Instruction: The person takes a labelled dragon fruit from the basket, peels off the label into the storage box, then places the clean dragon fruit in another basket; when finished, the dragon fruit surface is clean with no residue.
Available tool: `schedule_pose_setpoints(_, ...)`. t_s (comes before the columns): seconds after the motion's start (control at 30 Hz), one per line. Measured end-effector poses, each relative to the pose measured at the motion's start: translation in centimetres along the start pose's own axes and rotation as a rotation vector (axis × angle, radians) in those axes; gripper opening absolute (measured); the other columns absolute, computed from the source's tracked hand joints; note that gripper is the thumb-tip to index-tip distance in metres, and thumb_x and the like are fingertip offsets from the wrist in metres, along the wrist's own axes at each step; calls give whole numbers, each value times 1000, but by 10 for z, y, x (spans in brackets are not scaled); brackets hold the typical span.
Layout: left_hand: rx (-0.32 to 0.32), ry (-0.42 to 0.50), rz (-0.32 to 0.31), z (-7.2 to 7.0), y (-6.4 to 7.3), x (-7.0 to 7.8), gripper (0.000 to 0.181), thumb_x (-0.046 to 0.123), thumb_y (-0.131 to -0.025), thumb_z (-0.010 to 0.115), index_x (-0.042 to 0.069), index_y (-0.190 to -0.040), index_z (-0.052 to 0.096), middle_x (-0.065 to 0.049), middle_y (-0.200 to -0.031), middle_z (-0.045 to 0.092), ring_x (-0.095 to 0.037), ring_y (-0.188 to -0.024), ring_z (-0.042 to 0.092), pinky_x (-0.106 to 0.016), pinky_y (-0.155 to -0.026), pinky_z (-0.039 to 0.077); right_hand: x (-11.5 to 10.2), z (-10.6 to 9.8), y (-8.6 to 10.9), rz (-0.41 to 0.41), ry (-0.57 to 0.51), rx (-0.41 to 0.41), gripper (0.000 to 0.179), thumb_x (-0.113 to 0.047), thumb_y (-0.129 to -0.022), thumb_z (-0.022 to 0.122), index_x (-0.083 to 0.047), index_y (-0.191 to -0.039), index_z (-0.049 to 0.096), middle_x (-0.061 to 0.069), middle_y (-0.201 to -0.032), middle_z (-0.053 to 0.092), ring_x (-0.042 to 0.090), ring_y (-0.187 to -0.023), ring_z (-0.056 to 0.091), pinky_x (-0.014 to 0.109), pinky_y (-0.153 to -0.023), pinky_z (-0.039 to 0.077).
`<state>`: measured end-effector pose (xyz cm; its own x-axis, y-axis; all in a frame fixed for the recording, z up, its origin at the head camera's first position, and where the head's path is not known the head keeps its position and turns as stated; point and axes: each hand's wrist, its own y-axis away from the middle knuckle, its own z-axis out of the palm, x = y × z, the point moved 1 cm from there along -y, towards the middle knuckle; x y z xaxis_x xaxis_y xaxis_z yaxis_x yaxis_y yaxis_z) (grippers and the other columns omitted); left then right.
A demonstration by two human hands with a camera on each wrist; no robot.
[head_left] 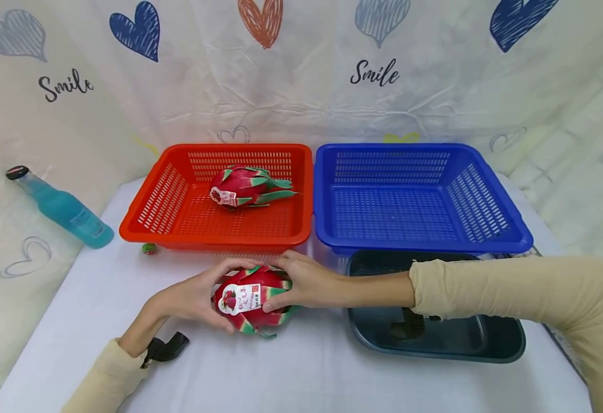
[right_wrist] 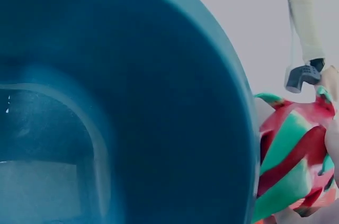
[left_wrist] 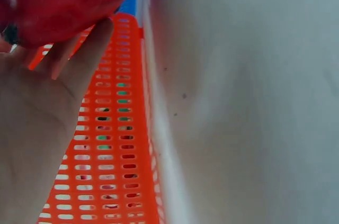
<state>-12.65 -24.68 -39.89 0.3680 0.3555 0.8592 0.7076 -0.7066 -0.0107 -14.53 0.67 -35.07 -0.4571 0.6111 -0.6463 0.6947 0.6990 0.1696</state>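
A red dragon fruit (head_left: 275, 287) with green-edged scales and a white label is held between both hands above the white table, in front of the red basket. My left hand (head_left: 193, 295) grips its left side, thumb nearest me and fingers over the far side. From the right, my right hand (head_left: 308, 281) holds the other end, its thumb beside the label. In the left wrist view the dragon fruit (left_wrist: 63, 1) fills the top left corner above the palm. The right wrist view has the green-striped end of the dragon fruit (right_wrist: 291, 166) beside a dark basin.
A second dragon fruit (head_left: 244, 186) lies in the red basket (head_left: 213, 245). A blue basket (head_left: 394, 215) stands to its right. The dark basin (head_left: 435, 353) sits under my right forearm. A blue bottle (head_left: 69, 212) and a small green ball-like thing (head_left: 148, 248) are at left.
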Motion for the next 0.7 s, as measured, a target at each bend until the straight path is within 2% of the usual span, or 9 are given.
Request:
schedule_pose_setpoints(0.23, -29, 50, -23, 5, -1, -2, 91, 23, -70, 87, 23, -138, 26, -1, -147, 35, -8, -131, 37, -29, -91, 55, -2, -2, 2, 8, 57, 2, 77, -48, -74, 80, -10, -136, 55, 3, -117, 60, 11, -102, 55, 22, -78, 55)
schedule_pose_setpoints(0.37, -29, 16, -33, 4, 0, -1, 93, 25, -70, 87, 23, -138, 24, -1, -143, 38, -8, -128, 39, -27, -90, 55, -3, -3, 4, -16, 90, -8, 76, -49, -76, 78, -9, -136, 55, 3, -119, 58, 11, -104, 56, 22, -79, 56)
schedule_pose_setpoints(0.43, -28, 11, -24, 4, 0, -1, 90, 24, -71, 87, 22, -137, 25, -3, -144, 39, -11, -129, 40, -27, -89, 56, -4, -6, 8, -56, 160, -14, 75, -49, -77, 77, -10, -137, 54, 2, -120, 56, 10, -104, 56, 22, -80, 56)
schedule_pose_setpoints(0.5, -24, -6, -13, 4, -1, -2, 87, 24, -72, 86, 21, -135, 27, -4, -145, 40, -12, -129, 40, -27, -88, 56, -5, -11, 14, -111, 278, -16, 73, -50, -78, 75, -12, -137, 54, 2, -120, 56, 10, -104, 57, 23, -82, 56)
schedule_pose_setpoints(0.6, -21, -21, 7, 4, -2, -3, 83, 24, -72, 86, 20, -132, 28, -5, -147, 40, -13, -130, 40, -28, -88, 56, -9, -18, 24, -218, 431, 20, 65, -48, -81, 74, -14, -133, 57, 1, -119, 58, 11, -105, 57, 24, -82, 57)
schedule_pose_setpoints(0.7, -17, -29, 17, 4, -3, -4, 83, 24, -72, 86, 20, -132, 29, -6, -147, 41, -11, -129, 41, -28, -88, 56, -13, -23, 29, -308, 468, 68, 54, -45, -84, 72, -16, -127, 62, -1, -116, 61, 11, -105, 57, 22, -80, 56)
